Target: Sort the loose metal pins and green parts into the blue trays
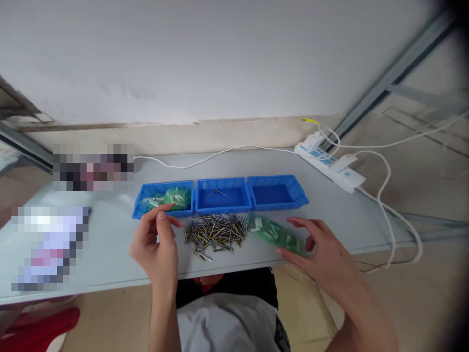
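My left hand (157,242) is at the front of the left blue tray (163,186), its fingers curled and the thumb close to the index finger. Whatever may be between those fingertips is hidden. On the right, my right hand (320,247) holds one end of a green plastic bag (269,231) with small white pieces inside, its thumb along the bag's near side. Between the hands lies a loose pile of slim metal pins (216,232), silver and brass-coloured. More green bags (172,197) with pale pieces fill the left tray.
The middle blue tray (223,203) contains a couple of thin pins (219,192). Beside it stands the right blue tray (274,195). A white power strip (330,166) with cables sits at the back right. Two blurred-out items (53,249) (93,171) are on the left.
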### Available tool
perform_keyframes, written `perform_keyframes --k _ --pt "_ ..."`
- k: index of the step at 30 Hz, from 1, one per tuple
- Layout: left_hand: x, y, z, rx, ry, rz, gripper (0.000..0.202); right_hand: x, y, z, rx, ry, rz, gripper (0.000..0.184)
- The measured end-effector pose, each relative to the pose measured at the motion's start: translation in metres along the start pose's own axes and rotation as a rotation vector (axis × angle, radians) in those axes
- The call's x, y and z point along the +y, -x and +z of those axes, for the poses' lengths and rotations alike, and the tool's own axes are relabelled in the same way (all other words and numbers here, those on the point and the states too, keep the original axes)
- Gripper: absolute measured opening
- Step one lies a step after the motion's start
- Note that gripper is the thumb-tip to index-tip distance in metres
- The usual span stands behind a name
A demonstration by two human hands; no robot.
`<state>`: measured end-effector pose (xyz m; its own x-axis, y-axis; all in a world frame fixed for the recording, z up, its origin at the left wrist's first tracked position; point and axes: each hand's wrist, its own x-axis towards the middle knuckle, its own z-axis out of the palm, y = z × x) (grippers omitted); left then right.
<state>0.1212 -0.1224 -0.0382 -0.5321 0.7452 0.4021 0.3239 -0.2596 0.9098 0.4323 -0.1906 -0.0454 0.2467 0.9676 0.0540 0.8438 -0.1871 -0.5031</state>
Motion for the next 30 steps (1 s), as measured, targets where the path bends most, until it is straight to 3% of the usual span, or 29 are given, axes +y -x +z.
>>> perform_keyframes --k 3,8,14,18,24,26,30 --pt "-0.002 0.0 0.002 -0.012 0.029 -0.013 0.021 0.011 0.002 -0.001 -0.021 -0.012 0.029 0.059" --pt "0.001 0.002 0.005 -0.034 0.062 -0.014 0.02 0.011 0.0 0.002 -0.053 -0.025 0.022 0.041" --pt "0.003 0.004 0.004 -0.018 0.052 0.003 0.022 0.003 0.006 -0.016 0.096 -0.154 -0.05 0.041" --pt "0.008 0.01 0.002 -0.174 0.113 -0.007 0.022 -0.039 0.003 -0.006 0.139 -0.491 -0.149 0.04" --pt "0.013 0.011 -0.004 -0.658 0.208 -0.064 0.029 -0.131 -0.002 0.053 -0.195 -1.234 -0.131 0.044" --pt "0.009 0.007 -0.007 -0.691 0.198 -0.092 0.027 -0.151 -0.001 0.068 -0.294 -1.32 -0.089 0.038" --pt "-0.002 0.0 -0.013 -0.61 0.2 -0.154 0.026 -0.166 -0.001 0.085 -0.336 -1.384 -0.047 0.037"
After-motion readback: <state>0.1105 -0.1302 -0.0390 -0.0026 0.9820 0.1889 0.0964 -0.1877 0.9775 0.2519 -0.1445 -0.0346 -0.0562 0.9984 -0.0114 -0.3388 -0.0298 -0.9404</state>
